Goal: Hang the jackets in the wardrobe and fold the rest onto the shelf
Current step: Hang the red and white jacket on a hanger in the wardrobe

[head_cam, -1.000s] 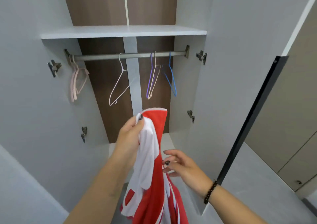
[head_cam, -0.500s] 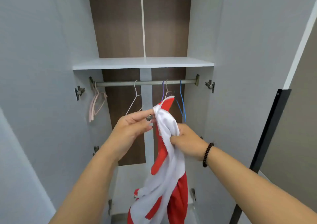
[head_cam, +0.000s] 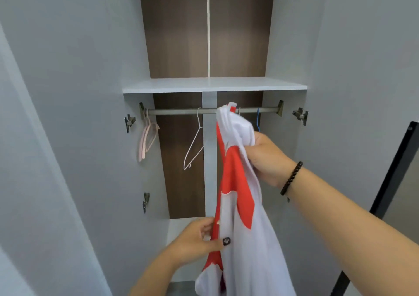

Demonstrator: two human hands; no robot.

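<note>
While half-hidden behind jacket (head_cam: 235,182), hangers (head_cam: 258,120)

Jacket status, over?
Right hand grips red-and-white jacket near the top; left hand pinches its edge lower. Not hung. White hanger free on rail.

Red-and-white jacket (head_cam: 235,182) hanging lengthwise before the wardrobe rail (head_cam: 181,111), white shelf (head_cam: 213,84) above, bare hangers (head_cam: 192,146)
</note>
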